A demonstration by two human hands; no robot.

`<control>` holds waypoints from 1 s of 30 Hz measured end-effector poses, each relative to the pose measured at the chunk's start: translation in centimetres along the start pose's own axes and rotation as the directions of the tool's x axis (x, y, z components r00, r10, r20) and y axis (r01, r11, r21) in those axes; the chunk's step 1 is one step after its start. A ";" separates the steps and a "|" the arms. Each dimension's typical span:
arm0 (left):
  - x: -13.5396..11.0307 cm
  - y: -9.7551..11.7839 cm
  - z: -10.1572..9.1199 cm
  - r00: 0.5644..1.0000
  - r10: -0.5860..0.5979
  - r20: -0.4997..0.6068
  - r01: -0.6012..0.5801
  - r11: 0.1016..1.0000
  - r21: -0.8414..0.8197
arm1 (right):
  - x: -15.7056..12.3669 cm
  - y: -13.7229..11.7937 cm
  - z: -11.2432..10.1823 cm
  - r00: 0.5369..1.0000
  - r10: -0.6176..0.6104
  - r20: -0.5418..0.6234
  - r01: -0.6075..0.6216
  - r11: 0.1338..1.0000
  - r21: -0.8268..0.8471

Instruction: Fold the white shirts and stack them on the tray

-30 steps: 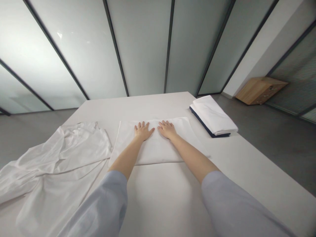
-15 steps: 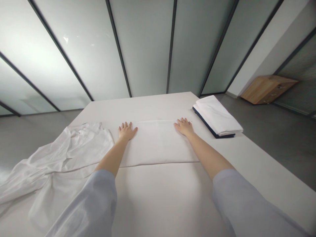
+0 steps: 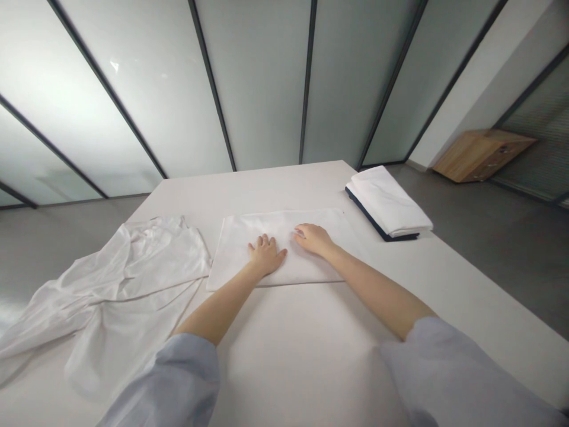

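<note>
Folded white cloth (image 3: 284, 246): a flat rectangle of smooth, matte fabric with crisp straight edges, lying at the middle of the white table (image 3: 311, 356). Its long axis runs left to right across the view, with the near long edge facing the person and the far long edge toward the glass wall.

Nearest the camera, 2 pale blue sleeves cover the upper arms; the forearms are bare. The left hand (image 3: 267, 256) lies palm down on the near middle part of the cloth, fingers spread and fully extended, gripping nothing. The right hand (image 3: 313, 238) rests just beside it, a little farther along the cloth, palm down with the fingers loosely curved and pointing left; it touches the fabric without closing on it.

To the left, a loose white garment (image 3: 115, 290) sprawls in soft creases and rumpled folds, its edge just touching the left end of the cloth.

Farther right, near the table's far corner, a stack of folded white linens (image 3: 389, 203) sits on a dark navy layer, angled diagonally.

Beyond stand frosted glass panels (image 3: 262, 83) in thin dark frames and a wooden cabinet (image 3: 482, 154) on the grey floor.
</note>
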State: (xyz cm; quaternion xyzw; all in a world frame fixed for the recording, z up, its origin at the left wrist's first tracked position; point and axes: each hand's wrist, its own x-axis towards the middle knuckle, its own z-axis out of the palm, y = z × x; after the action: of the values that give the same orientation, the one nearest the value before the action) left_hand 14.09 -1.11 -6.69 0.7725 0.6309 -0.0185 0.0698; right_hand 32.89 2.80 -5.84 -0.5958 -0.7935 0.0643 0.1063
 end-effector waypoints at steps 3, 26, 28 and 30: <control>1.4 0.5 -0.1 0.998 -0.056 0.021 0.056 0.998 -0.007 | -0.3 -2.1 0.6 0.999 -0.028 0.024 0.028 1.000 -0.011; 1.0 1.5 1.5 0.987 -0.002 -0.164 0.000 1.000 -0.014 | 0.5 -4.5 2.2 0.996 0.038 -0.081 -0.049 0.990 -0.132; 1.2 1.5 1.3 0.990 -0.015 -0.138 0.012 1.000 -0.022 | 0.0 -4.2 2.4 0.997 0.014 -0.079 -0.025 0.990 -0.141; 1.4 1.4 1.1 0.991 -0.020 -0.130 0.016 0.999 -0.031 | -0.5 -3.7 2.6 0.998 0.008 -0.059 -0.017 0.988 -0.152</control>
State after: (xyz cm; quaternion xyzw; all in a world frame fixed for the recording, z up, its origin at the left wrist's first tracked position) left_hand 15.78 -0.18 -7.86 0.7651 0.6414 0.0408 0.0398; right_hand 28.95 1.33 -7.58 -0.6087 -0.7889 -0.0132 0.0830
